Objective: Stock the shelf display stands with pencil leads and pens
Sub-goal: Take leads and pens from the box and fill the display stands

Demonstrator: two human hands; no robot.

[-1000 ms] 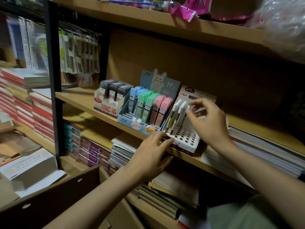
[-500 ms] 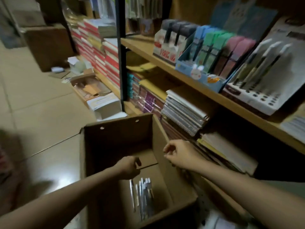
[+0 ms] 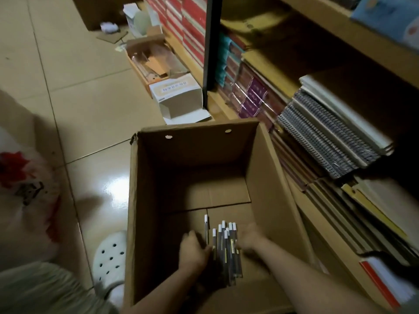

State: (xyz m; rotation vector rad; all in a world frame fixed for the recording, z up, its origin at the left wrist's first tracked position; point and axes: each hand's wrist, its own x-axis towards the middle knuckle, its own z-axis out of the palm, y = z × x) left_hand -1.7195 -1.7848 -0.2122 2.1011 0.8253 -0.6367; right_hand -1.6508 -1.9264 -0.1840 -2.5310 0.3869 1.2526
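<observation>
Restock step: fetching more pens from cardboard box [image 3: 145, 200] on tile floor [image 3: 74, 94] by shelf [image 3: 340, 37]. Pens [image 3: 226, 250] lie bunched at box bottom, near the front wall, one stray just left. Left hand [image 3: 192, 250] and right hand [image 3: 249, 240] flank bunch, fingers curled loosely, touching, nothing lifted. Next, prob.: close both round bunch, lift w/o spilling. Notebook stacks [image 3: 328, 132] fill lower shelf.
</observation>
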